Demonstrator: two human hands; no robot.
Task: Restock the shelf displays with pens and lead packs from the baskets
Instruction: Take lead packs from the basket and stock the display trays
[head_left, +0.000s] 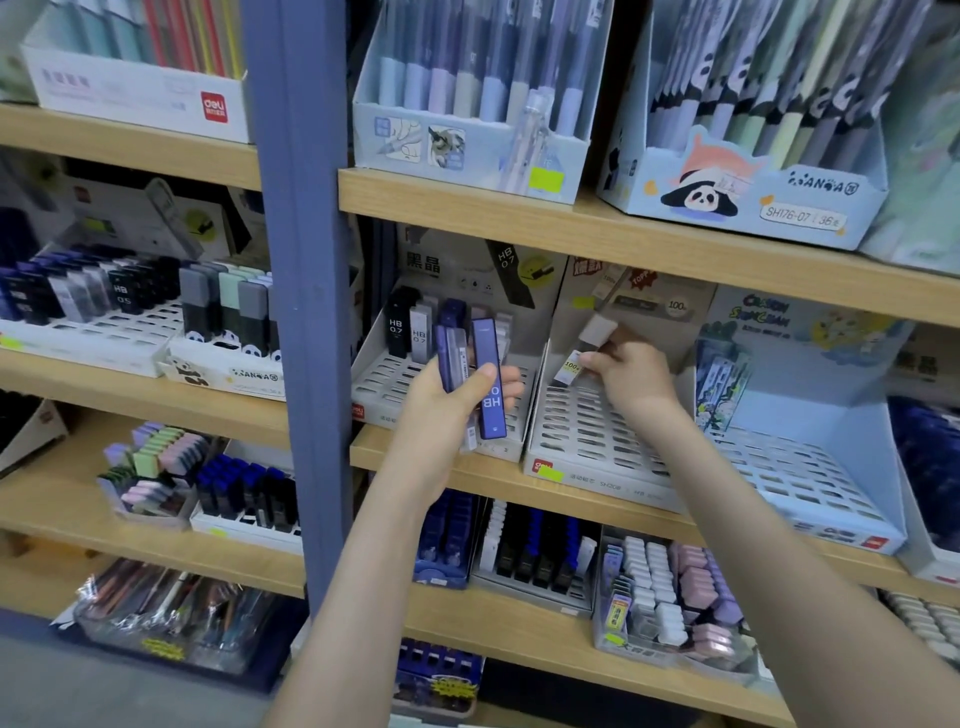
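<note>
My left hand (457, 400) grips a bundle of purple and clear HB lead packs (485, 382) in front of a white slotted display tray (387, 382) that holds a few upright HB 0.7 packs (410, 332) at its back. My right hand (631, 376) reaches into the neighbouring white slotted tray (592, 431) and pinches a small white lead pack (597, 332) above another white pack marked 100 (570, 366) at the tray's back. Most slots in that tray are bare.
A blue upright post (301, 291) divides the wooden shelves. Pen boxes (467, 130) stand on the shelf above. A pale blue slotted tray (810, 483) sits to the right. Lower shelves carry more lead packs and erasers (670, 592).
</note>
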